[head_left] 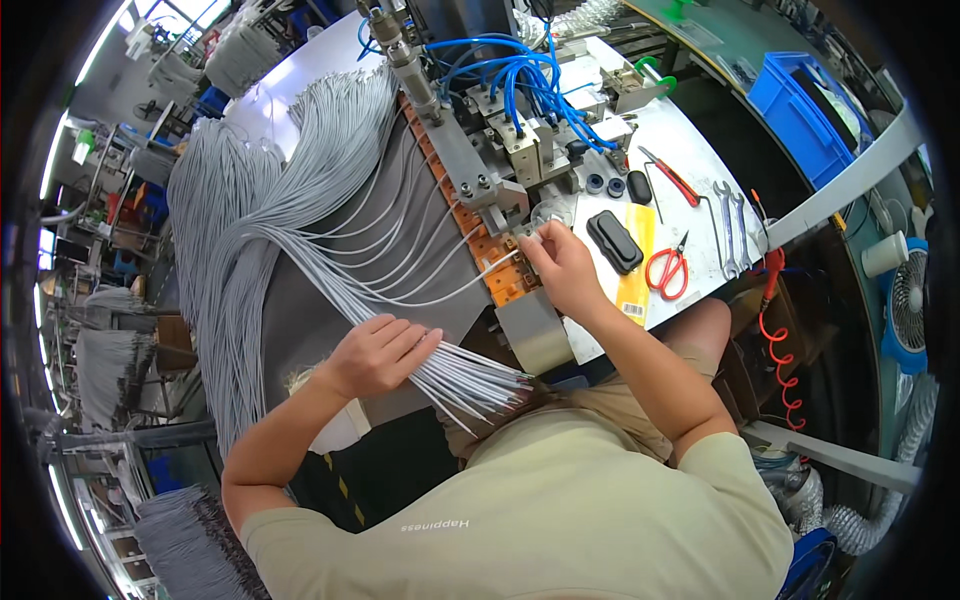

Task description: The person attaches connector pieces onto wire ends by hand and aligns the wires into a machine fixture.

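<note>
My left hand (378,352) grips a thick bundle of grey cables (300,190) that fans out across the bench; the stripped cable ends (490,385) stick out past my fingers toward my lap. My right hand (556,264) pinches the end of a single grey cable (460,283) and presses it at the orange slotted fixture (490,255) that runs along the machine's rail. Several other cables lie seated in the fixture, each curving back to the bundle.
A metal machine with blue air hoses (520,75) stands behind the fixture. Red-handled scissors (668,270), a black case (614,241) on a yellow sheet, wrenches (728,225) and red pliers (672,178) lie right. A blue crate (805,120) sits far right.
</note>
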The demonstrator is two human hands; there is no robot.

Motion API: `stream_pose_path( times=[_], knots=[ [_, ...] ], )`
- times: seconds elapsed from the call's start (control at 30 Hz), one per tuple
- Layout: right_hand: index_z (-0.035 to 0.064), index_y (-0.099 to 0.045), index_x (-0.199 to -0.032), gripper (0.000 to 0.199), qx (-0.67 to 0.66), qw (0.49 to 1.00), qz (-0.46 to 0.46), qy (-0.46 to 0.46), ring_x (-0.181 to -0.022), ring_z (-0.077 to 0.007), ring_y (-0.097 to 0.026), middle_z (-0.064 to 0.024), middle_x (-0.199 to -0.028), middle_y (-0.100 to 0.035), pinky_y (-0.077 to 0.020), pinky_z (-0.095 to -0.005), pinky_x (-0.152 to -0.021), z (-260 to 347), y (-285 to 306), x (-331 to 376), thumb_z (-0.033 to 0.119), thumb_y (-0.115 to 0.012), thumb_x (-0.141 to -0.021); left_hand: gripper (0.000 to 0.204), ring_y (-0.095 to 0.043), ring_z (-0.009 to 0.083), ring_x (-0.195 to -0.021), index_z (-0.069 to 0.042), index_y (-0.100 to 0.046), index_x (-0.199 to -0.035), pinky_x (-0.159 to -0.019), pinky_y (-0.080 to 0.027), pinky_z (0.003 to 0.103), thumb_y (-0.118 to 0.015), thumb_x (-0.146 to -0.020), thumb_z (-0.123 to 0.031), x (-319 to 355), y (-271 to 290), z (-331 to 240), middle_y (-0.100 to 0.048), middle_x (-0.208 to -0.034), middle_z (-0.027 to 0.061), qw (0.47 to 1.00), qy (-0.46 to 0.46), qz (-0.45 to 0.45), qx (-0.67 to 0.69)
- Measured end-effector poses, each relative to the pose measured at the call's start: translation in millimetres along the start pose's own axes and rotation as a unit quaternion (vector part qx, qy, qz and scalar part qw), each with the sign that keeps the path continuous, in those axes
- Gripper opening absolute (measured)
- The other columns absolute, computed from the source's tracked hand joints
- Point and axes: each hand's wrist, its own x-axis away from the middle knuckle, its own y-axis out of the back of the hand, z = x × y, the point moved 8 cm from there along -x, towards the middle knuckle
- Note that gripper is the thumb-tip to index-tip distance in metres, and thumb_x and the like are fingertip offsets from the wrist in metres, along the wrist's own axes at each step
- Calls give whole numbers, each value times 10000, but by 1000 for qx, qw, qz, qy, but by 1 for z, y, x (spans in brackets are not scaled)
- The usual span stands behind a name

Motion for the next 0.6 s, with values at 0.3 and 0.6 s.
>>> stream_pose_path(
  times=[0.3, 0.6],
  knots=[
    [29, -529, -853, 227, -18, 999, 27, -29, -628, -33, -474, 20, -686, -553, -379, -232, -554, -7, -4, -10, 182, -667, -947, 306, -627, 223, -740, -7, -648, -1023, -644, -513, 347, -692, -730, -84, -57, -1, -32, -618, -846, 73, 984, 25, 99, 145],
    [2, -575, -886, 248, -8, 996, 21, -87, -610, -168, -558, -87, -691, -604, -440, -313, -583, -16, -3, -6, 237, -630, -943, 108, -644, 139, -684, -15, -631, -1010, -654, -517, 270, -638, -913, -64, -39, -67, 48, -668, -813, 60, 547, 478, 224, 649]
  ],
)
